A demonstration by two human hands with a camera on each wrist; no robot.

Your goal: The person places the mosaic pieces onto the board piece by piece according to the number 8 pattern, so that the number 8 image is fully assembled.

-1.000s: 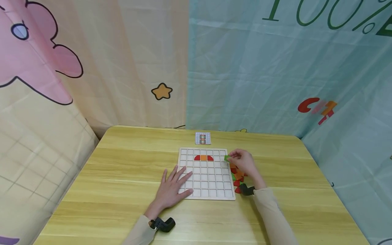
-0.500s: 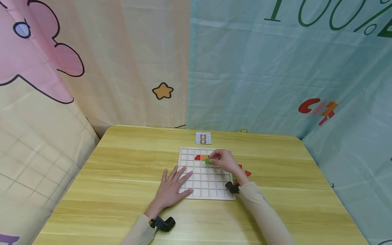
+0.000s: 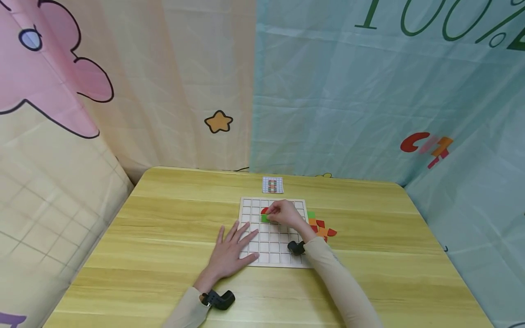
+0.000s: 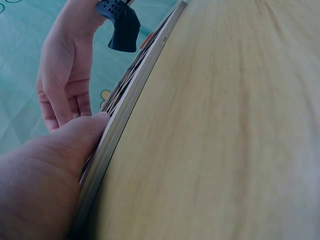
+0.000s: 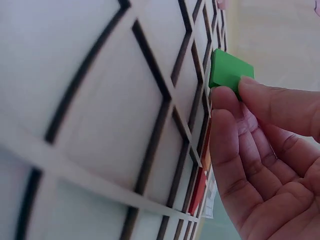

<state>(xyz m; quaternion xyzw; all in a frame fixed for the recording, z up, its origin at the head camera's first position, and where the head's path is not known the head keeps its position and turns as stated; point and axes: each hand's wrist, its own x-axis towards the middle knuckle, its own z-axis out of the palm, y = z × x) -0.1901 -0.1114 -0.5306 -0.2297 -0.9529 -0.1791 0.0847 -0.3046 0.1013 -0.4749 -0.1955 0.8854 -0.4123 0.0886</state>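
Observation:
A white grid board (image 3: 274, 250) with raised square cells lies on the table. My left hand (image 3: 228, 256) rests on its left edge with fingers spread; the left wrist view shows the thumb (image 4: 85, 131) along the board's edge. Between thumb and forefinger, my right hand (image 3: 287, 214) pinches a green square tile (image 5: 231, 70), over the upper part of the board. Just behind that tile, a red curved-edged tile (image 3: 264, 210) sits in the grid. The right hand hides the rest of that row in the head view. In the right wrist view, a red tile (image 5: 198, 190) stands in a cell.
Loose orange (image 3: 323, 231), red (image 3: 332, 232) and green (image 3: 311, 214) tiles lie along the board's right side, partly behind the right wrist. A small card (image 3: 272, 185) printed with a coloured grid pattern lies behind the board. Curtains hang beyond the wooden table (image 3: 184, 205).
The right hand has carried the green tile leftward from the board's right edge to the cells below the red tile. My left hand has stayed in place.

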